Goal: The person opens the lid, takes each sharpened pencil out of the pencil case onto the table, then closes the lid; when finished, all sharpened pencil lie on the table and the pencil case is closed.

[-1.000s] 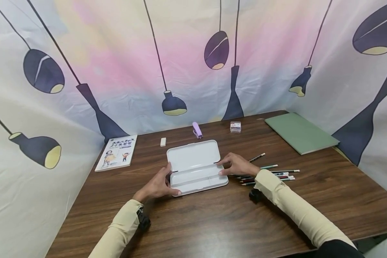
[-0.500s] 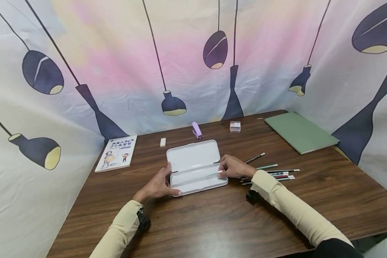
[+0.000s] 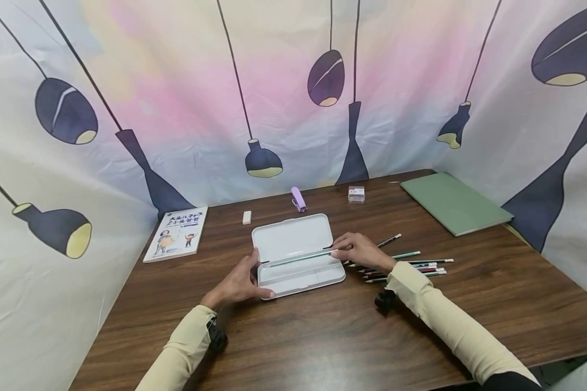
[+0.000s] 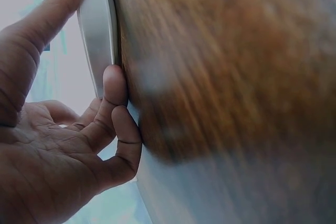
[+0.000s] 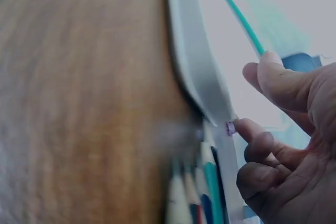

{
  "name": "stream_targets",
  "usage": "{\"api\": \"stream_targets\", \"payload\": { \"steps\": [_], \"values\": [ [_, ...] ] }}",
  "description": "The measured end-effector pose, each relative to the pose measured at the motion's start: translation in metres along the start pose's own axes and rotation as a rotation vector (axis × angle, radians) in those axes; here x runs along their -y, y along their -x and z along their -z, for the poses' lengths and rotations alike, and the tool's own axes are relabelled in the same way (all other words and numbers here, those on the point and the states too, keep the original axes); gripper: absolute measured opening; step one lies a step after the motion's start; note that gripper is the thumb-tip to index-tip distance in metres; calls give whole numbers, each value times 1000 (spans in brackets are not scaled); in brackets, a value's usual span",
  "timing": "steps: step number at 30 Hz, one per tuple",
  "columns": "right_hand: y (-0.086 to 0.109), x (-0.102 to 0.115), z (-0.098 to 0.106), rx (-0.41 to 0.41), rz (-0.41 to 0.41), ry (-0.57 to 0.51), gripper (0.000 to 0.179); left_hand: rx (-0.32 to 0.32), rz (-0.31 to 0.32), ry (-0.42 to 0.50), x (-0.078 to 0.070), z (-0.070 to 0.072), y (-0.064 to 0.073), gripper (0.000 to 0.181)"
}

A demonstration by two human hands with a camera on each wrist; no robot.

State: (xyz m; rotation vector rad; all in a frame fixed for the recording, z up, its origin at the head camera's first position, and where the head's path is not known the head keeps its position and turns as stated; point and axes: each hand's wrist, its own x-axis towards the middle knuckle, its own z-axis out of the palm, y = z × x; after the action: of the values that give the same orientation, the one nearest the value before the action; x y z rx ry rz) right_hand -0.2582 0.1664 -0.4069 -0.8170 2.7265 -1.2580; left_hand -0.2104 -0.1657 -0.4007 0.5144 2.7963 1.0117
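A white pencil case [image 3: 292, 234] lies unfolded on the table, its lid leaning back. My left hand [image 3: 237, 279] grips the case's left end, thumb at the front corner and a finger behind. In the left wrist view, that hand's fingertips sit against the side of the case [image 4: 98, 35]. My right hand [image 3: 364, 252] pinches a green pencil [image 3: 298, 259] by its right end, over the back part of the tray. The right wrist view shows the green pencil [image 5: 241, 17] at the thumb tip, with the other fingers near the case's end.
Several loose pencils [image 3: 423, 266] lie right of the case, partly under my right hand. Behind are a white eraser [image 3: 247, 217], a purple stapler [image 3: 298, 199] and a small clear box [image 3: 356, 194]. A book [image 3: 176, 233] lies left, a green folder [image 3: 456, 202] right.
My right hand has moved slightly back, and the green pencil has shifted from low in the tray to its rear side. The left hand stays on the case.
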Motion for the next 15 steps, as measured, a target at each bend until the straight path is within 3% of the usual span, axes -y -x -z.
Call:
{"api": "stream_targets", "payload": {
  "steps": [6, 10, 15],
  "values": [
    [17, -13, 26, -58, -25, -66, 26, 6, -18, 1, -2, -8, -7, 122],
    [31, -21, 42, -98, -117, -124, 28, 26, -44, 4, -3, -11, -10, 121],
    [32, -27, 52, -116, -118, -155, 31, 2, -88, -29, 4, 2, -2, 119]
  ]
}}
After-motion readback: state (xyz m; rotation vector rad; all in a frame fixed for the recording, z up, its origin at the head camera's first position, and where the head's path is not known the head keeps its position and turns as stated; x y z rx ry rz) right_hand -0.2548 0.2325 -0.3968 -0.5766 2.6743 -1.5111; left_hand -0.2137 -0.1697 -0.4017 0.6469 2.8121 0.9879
